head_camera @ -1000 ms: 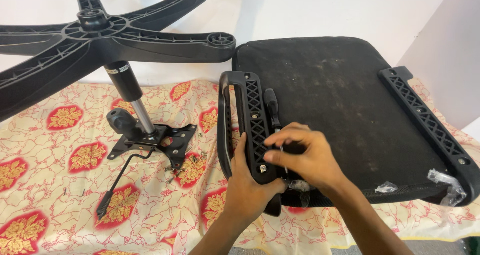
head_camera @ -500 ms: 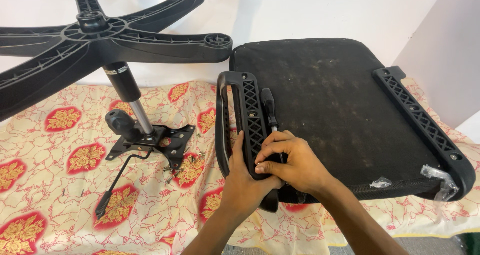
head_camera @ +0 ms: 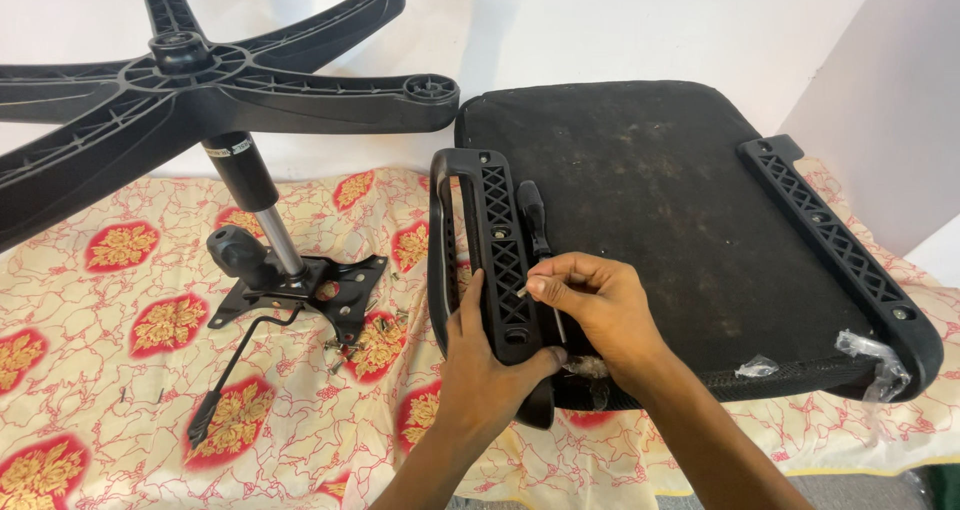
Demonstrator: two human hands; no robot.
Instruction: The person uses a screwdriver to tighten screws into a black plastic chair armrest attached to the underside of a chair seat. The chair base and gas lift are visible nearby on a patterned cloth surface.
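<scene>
1. we are at the fastening stage of an armrest bracket: our left hand [head_camera: 485,355] is clamped on the near end of the black lattice armrest [head_camera: 490,250], thumb over its top face, steadying it against the left edge of the upturned seat pad [head_camera: 650,210].
2. our right hand [head_camera: 600,315] is pinched shut on something small and pale at the fingertips, held just over a hole in the armrest's lattice face; it looks like a screw, though it is too small to be sure.
3. a black-handled screwdriver [head_camera: 535,225] lies on the seat pad just beside the armrest, its shaft running under our right hand; neither hand grips it.
4. as we judge it, the next move calls for the small piece to sit straight in its hole, with the left hand keeping the armrest from sliding, before the right hand can free itself for the screwdriver.
5. the armrest's long axis runs away from us, near end at our left palm, far looped end pointing toward the wall and the star-shaped chair base [head_camera: 200,80]. its lattice face points up.
6. a matching armrest [head_camera: 830,240] sits on the opposite edge of the seat pad, angled likewise. loose screws [head_camera: 370,325] lie on the floral cloth [head_camera: 130,370] near the tilt mechanism [head_camera: 300,285].
</scene>
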